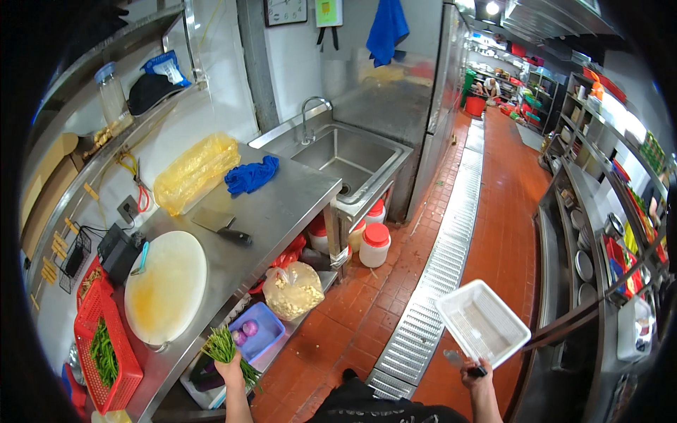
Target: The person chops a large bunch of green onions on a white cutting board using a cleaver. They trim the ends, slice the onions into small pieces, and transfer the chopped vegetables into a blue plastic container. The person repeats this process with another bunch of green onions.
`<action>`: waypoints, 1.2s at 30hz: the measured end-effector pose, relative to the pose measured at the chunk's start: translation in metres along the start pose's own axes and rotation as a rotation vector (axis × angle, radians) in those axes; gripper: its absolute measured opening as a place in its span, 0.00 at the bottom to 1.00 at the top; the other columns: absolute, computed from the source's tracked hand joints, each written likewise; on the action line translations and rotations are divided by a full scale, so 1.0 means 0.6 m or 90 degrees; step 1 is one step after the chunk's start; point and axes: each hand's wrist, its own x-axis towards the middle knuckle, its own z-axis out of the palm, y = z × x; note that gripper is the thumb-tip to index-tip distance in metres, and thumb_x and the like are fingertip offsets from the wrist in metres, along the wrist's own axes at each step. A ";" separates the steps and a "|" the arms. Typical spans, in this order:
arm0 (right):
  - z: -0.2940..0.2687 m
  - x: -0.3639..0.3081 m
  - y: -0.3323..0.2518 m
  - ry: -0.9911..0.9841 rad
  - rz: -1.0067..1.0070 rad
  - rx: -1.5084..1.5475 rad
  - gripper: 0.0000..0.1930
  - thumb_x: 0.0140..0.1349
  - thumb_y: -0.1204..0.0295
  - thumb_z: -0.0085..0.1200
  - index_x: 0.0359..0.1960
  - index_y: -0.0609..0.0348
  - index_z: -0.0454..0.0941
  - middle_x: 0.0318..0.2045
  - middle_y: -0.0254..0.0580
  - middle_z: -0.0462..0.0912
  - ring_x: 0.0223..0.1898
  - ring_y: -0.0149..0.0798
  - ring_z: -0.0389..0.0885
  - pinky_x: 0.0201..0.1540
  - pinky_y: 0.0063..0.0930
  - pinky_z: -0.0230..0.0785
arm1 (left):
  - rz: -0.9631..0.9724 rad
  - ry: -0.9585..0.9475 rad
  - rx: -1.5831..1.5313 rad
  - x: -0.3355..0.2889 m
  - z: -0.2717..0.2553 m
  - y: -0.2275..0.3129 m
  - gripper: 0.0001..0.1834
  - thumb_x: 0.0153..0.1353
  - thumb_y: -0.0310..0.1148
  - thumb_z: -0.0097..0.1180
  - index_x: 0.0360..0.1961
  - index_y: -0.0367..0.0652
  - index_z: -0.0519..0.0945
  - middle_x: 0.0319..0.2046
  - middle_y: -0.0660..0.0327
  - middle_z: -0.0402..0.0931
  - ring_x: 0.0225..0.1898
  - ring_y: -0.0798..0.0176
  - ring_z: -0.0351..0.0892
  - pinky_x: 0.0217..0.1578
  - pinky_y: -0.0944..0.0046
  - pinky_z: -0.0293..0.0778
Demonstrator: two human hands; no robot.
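Observation:
My left hand [230, 369] is closed round a bunch of thin green stalks [220, 345] beside the steel counter's front edge. Just beyond that hand, a blue-purple plastic basket [266, 335] with purple onions [249, 327] sits on the lower shelf. My right hand [478, 378] grips the near edge of a white plastic basket [486, 321], tilted over the floor drain and tiles. No contents show in the white basket. A small dark object and a bit of clear plastic show at my right fingers; I cannot make out what they are.
On the steel counter [296, 190] lie a round cutting board [176, 268], a cleaver [224, 224], a blue cloth [252, 175] and a red basket of green peppers [106, 395]. Beyond stands a sink [352, 151]. Red-lidded tubs [374, 247] stand below. Shelving [585, 211] lines the right side.

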 end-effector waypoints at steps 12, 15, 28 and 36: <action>0.505 0.145 0.109 -0.185 0.158 -0.198 0.17 0.56 0.62 0.50 0.36 0.67 0.70 0.16 0.36 0.67 0.20 0.31 0.69 0.21 0.18 0.70 | 0.042 0.090 0.120 0.017 -0.029 -0.057 0.22 0.45 0.16 0.53 0.46 0.33 0.71 0.38 0.61 0.71 0.38 0.65 0.71 0.42 0.65 0.68; 0.631 0.208 0.144 -0.188 0.157 -0.282 0.17 0.55 0.64 0.52 0.37 0.67 0.69 0.15 0.37 0.67 0.18 0.32 0.68 0.20 0.20 0.70 | 0.020 0.252 0.095 -0.019 -0.055 -0.083 0.23 0.46 0.15 0.53 0.47 0.31 0.70 0.40 0.59 0.72 0.39 0.63 0.72 0.43 0.64 0.67; 0.911 0.450 0.213 -0.287 0.317 -0.644 0.26 0.53 0.56 0.61 0.42 0.70 0.70 0.20 0.37 0.70 0.23 0.31 0.71 0.25 0.17 0.70 | 0.055 0.514 0.179 -0.188 0.055 0.023 0.22 0.51 0.19 0.56 0.49 0.32 0.68 0.42 0.59 0.71 0.39 0.61 0.71 0.41 0.63 0.69; 0.883 0.421 0.195 -0.423 0.326 -0.927 0.09 0.62 0.71 0.46 0.41 0.60 0.70 0.16 0.29 0.66 0.14 0.23 0.64 0.13 0.13 0.57 | 0.007 0.564 0.284 -0.256 0.086 0.049 0.09 0.49 0.22 0.56 0.34 0.38 0.75 0.29 0.65 0.74 0.28 0.70 0.72 0.28 0.70 0.70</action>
